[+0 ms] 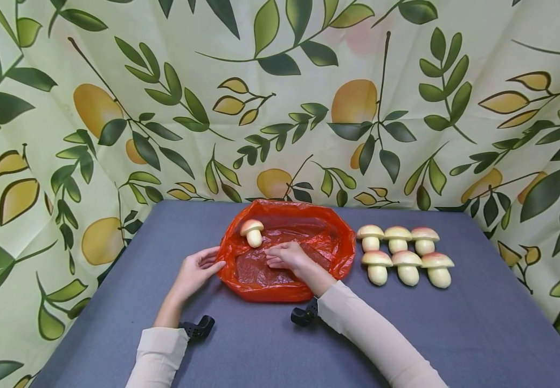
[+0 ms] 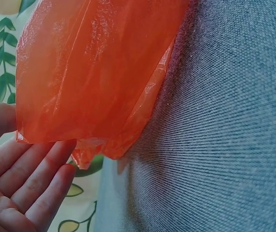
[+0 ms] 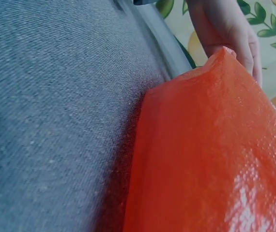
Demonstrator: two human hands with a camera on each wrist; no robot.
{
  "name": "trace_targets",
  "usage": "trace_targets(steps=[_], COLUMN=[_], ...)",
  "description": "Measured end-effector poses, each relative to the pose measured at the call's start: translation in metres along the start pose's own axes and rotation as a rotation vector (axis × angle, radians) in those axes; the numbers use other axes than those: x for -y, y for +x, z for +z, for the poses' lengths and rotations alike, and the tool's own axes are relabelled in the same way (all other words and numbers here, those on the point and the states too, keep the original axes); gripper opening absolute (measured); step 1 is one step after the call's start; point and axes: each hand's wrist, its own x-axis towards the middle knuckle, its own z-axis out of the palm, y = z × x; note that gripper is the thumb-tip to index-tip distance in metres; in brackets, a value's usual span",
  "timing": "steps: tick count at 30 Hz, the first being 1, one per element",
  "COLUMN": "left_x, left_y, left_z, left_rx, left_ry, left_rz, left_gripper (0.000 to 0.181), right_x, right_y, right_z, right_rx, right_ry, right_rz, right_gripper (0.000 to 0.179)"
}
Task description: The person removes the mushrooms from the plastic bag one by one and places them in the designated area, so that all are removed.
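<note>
A red plastic bag [image 1: 280,293] lies with its mouth spread wide on the table. My left hand [image 1: 199,270] is at its left rim, the thumb over the edge and the fingers along the outside, so the rim is between them. The left wrist view shows the fingers [image 2: 34,186] fairly straight beside the bag. My right hand [image 1: 287,255] reaches over the front rim into the bag, fingers together and pointing left, with nothing seen in them. Just beyond its fingertips a toy mushroom [image 1: 253,234] with a reddish cap leans inside the bag's left side.
Several more toy mushrooms stand in two rows right of the bag, one of them [image 1: 378,268] in the near row close to its rim. A blue-grey cloth covers the table [image 1: 255,345]. Leaf-patterned fabric [image 1: 304,156] hangs behind and at the sides.
</note>
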Motion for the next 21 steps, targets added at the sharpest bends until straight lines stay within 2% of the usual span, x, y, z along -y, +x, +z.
trace_targets(steps=[12,21], left_x=[0.000,-0.001], left_y=[0.000,0.000], left_z=[0.001,0.001], left_rx=[-0.002,-0.002], left_ry=[0.008,0.008], left_rz=[0.005,0.004], left_gripper=[0.042,0.042], right_x=[0.013,0.017], right_y=[0.008,0.015], right_z=[0.014,0.019], right_rx=[-0.073,-0.143], right_ry=[0.044,0.018], right_rz=[0.031,0.040], right_gripper=[0.033,0.036])
